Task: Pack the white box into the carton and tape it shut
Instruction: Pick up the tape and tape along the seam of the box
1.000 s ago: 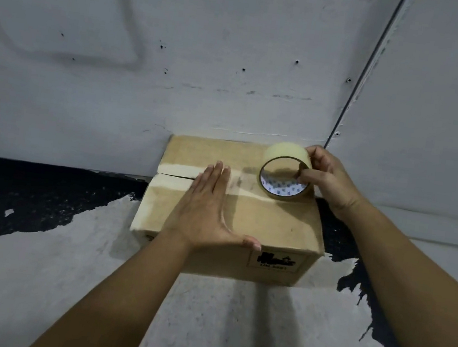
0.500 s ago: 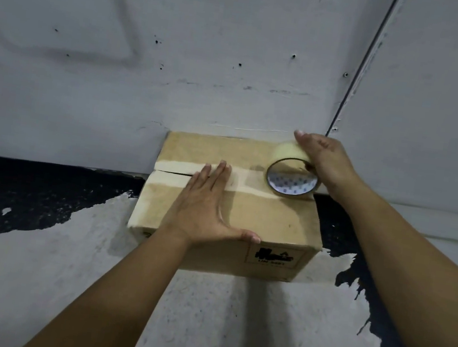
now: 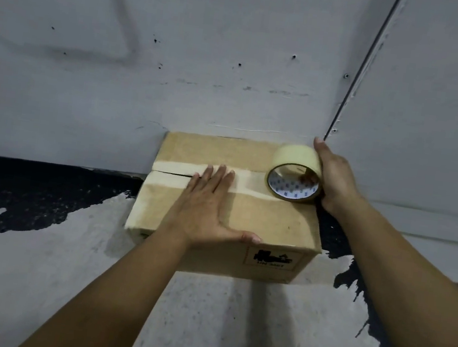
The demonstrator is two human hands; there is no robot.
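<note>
A brown carton sits on the floor against the wall, its top flaps folded down. A pale strip of tape runs along the centre seam; the seam still gapes a little at the left end. My left hand lies flat on the carton top, fingers spread over the tape, thumb at the front edge. My right hand grips a roll of tan tape standing on edge at the carton's right end. The white box is not visible.
A grey wall stands right behind the carton, with a corner joint at the right. The floor is pale concrete with black painted patches on both sides.
My right hand has drawn the tape roll rightwards along the seam to the carton's right edge, with the palm now over the roll's right side. My left hand stays pressed flat.
</note>
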